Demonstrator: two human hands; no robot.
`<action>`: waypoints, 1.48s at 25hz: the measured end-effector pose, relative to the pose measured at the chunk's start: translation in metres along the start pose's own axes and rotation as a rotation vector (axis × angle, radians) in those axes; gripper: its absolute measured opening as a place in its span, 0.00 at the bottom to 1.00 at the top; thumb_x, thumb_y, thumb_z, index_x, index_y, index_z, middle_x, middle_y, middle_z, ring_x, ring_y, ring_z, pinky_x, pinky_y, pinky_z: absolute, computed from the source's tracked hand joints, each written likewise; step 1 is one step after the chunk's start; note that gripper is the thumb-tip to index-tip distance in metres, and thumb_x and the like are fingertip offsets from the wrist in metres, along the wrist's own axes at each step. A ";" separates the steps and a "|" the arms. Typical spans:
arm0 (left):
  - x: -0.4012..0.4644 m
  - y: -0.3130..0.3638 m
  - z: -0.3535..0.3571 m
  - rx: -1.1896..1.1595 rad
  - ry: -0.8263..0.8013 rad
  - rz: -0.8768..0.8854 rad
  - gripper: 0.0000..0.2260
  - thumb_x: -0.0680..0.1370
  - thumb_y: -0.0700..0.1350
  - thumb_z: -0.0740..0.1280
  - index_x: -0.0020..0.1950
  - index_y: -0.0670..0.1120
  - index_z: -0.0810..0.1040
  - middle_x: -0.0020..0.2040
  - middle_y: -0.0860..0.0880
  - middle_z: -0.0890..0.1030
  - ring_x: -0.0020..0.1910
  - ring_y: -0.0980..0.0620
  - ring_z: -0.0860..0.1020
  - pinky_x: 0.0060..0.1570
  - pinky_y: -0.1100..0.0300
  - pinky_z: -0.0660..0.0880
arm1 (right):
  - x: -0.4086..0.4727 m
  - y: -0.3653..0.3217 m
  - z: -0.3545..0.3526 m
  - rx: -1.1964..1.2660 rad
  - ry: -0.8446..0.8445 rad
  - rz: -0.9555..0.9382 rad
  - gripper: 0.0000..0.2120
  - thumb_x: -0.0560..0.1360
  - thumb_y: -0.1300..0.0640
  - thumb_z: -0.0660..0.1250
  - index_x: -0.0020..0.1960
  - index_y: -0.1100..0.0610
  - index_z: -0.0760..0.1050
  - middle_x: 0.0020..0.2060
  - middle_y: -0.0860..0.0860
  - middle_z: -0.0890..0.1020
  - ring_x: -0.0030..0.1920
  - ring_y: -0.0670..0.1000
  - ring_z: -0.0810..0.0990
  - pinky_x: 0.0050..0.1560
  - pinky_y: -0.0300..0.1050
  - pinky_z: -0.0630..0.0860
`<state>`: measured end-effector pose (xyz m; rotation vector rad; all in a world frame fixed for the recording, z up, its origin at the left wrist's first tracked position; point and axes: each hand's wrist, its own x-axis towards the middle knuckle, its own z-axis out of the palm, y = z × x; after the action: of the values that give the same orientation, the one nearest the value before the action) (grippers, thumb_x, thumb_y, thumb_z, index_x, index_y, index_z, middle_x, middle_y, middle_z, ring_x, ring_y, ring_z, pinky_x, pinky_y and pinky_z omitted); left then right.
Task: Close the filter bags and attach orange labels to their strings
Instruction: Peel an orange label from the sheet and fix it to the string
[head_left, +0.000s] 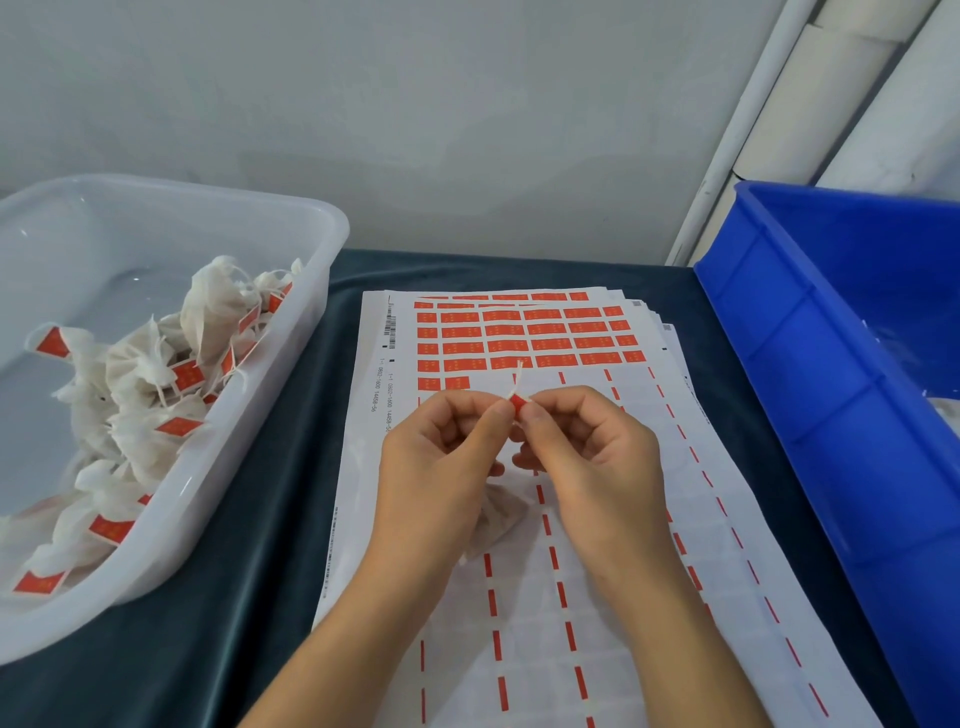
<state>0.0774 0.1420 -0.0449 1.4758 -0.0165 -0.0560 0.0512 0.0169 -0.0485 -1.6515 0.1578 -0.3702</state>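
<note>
My left hand (441, 457) and my right hand (587, 447) meet over the label sheet (519, 597). Between their fingertips both pinch a small orange label (518, 402) folded round a white string (514, 384), whose end sticks up above the label. A white filter bag (498, 519) hangs under my hands, mostly hidden by them. The sheet's far part still carries rows of orange labels (524, 338); its near part shows only orange dashes.
A clear plastic tub (311, 312) at the left holds several white filter bags with orange labels (150, 395). A blue crate (831, 415) stands at the right. The dark cloth (249, 597) covers the table; a grey wall is behind.
</note>
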 end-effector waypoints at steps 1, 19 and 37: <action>0.000 0.000 0.000 0.013 -0.005 0.007 0.04 0.80 0.46 0.72 0.46 0.51 0.86 0.41 0.52 0.87 0.37 0.58 0.83 0.40 0.67 0.78 | 0.000 0.001 0.000 0.008 0.003 0.011 0.03 0.80 0.55 0.71 0.50 0.48 0.83 0.43 0.43 0.87 0.47 0.47 0.87 0.45 0.39 0.84; -0.001 -0.001 0.002 0.151 -0.075 0.045 0.07 0.80 0.47 0.72 0.44 0.57 0.86 0.42 0.55 0.87 0.43 0.55 0.84 0.46 0.60 0.83 | 0.002 0.004 -0.003 -0.017 0.027 0.009 0.04 0.80 0.54 0.71 0.47 0.48 0.84 0.42 0.41 0.86 0.49 0.43 0.84 0.47 0.31 0.80; -0.002 -0.004 0.002 0.226 -0.049 0.034 0.08 0.81 0.44 0.70 0.43 0.52 0.84 0.40 0.54 0.85 0.41 0.54 0.83 0.45 0.57 0.84 | -0.001 0.000 0.001 -0.079 0.002 0.045 0.04 0.81 0.52 0.70 0.48 0.49 0.82 0.41 0.42 0.84 0.48 0.44 0.83 0.50 0.40 0.83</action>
<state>0.0754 0.1394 -0.0483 1.6995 -0.0905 -0.0638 0.0506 0.0177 -0.0491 -1.7225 0.2132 -0.3349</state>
